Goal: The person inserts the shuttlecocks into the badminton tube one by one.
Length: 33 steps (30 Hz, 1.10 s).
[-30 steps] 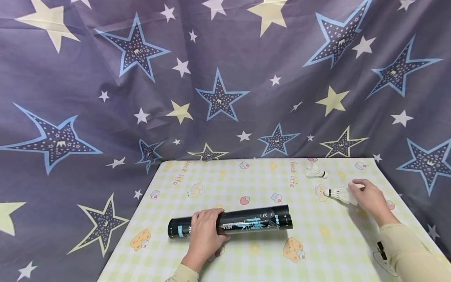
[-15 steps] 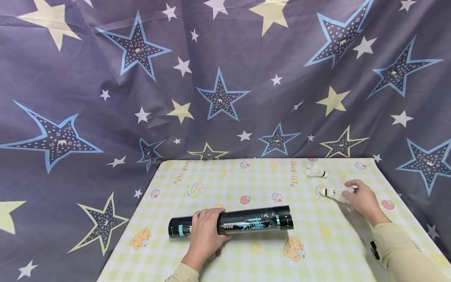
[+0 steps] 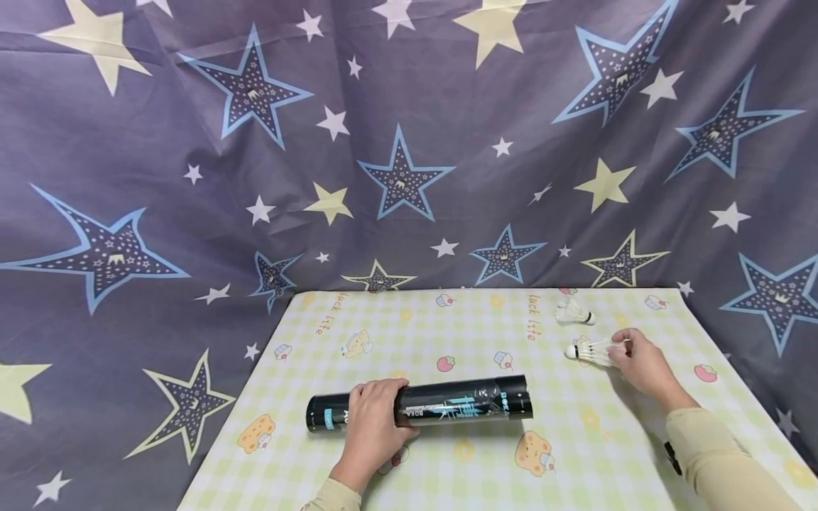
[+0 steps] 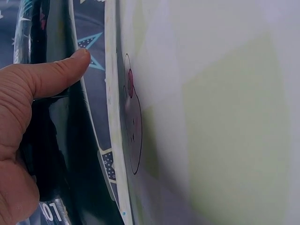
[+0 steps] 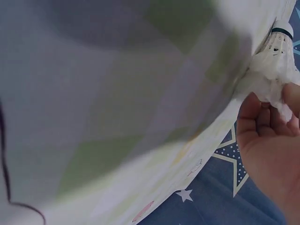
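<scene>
My left hand (image 3: 377,420) grips a long black shuttlecock tube (image 3: 456,402) with blue and white print, lying sideways above the tablecloth. In the left wrist view the thumb (image 4: 61,75) lies across the dark tube (image 4: 65,140). My right hand (image 3: 647,365) pinches a white feather shuttlecock (image 3: 594,352) by its feather end, its cork with a dark band pointing left. The right wrist view shows the fingers (image 5: 262,117) at the feathers of this shuttlecock (image 5: 277,54). A second shuttlecock (image 3: 575,312) lies on the table just behind, cork to the right.
The table (image 3: 396,333) has a green-and-white checked cloth printed with small cartoon figures. A dark purple-grey curtain (image 3: 447,106) with stars hangs behind it and along both sides. A dark wrist strap piece (image 3: 672,458) shows at the right sleeve.
My right hand has moved left with the shuttlecock, its cork now nearer the tube's right end. The left hand, the tube and the second shuttlecock have stayed in place.
</scene>
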Tool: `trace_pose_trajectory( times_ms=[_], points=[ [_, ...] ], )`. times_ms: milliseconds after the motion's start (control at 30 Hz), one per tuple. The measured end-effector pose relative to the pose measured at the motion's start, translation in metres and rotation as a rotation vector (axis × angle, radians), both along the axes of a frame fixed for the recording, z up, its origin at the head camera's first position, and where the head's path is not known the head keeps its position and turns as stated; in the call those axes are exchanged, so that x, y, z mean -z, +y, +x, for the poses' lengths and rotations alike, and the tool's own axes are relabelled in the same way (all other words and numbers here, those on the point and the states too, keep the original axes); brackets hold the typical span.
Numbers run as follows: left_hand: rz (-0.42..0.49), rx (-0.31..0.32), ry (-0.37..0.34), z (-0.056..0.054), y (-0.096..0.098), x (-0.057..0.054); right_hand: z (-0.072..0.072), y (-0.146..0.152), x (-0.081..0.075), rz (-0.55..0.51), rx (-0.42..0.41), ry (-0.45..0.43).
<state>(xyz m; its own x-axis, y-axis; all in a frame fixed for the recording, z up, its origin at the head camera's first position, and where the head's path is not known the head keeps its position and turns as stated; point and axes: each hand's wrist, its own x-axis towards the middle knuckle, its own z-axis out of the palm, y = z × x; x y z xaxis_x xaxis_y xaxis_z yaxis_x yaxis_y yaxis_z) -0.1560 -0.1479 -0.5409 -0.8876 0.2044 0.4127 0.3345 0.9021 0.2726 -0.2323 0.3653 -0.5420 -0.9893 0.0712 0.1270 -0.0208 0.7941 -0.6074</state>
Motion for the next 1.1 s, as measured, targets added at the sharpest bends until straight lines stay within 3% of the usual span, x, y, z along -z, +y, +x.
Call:
trace_pose_trajectory(
  times_ms=[433, 533, 633, 767, 867, 967, 1100],
  points=[
    [0.002, 0.003, -0.002, 0.0, 0.002, -0.001, 0.004, -0.003, -0.004, -0.002, -0.009, 0.017],
    [0.007, 0.001, 0.002, 0.0, 0.003, -0.001, 0.004, -0.004, -0.006, 0.011, 0.041, 0.071],
    [0.012, -0.002, 0.002, -0.001, 0.004, -0.002, 0.005, -0.001, -0.011, 0.003, 0.153, 0.092],
    [0.012, -0.003, -0.005, 0.0, 0.005, -0.002, 0.009, 0.01, -0.021, -0.056, 0.312, 0.077],
    [0.013, -0.002, -0.008, 0.0, 0.005, -0.002, 0.013, 0.017, -0.028, -0.103, 0.371, 0.085],
    [0.021, -0.004, -0.014, 0.0, 0.004, -0.003, 0.018, 0.019, -0.033, -0.203, 0.366, 0.062],
    [0.028, -0.017, -0.031, 0.0, 0.002, -0.003, 0.028, 0.012, -0.037, -0.349, 0.284, 0.062]
  ],
)
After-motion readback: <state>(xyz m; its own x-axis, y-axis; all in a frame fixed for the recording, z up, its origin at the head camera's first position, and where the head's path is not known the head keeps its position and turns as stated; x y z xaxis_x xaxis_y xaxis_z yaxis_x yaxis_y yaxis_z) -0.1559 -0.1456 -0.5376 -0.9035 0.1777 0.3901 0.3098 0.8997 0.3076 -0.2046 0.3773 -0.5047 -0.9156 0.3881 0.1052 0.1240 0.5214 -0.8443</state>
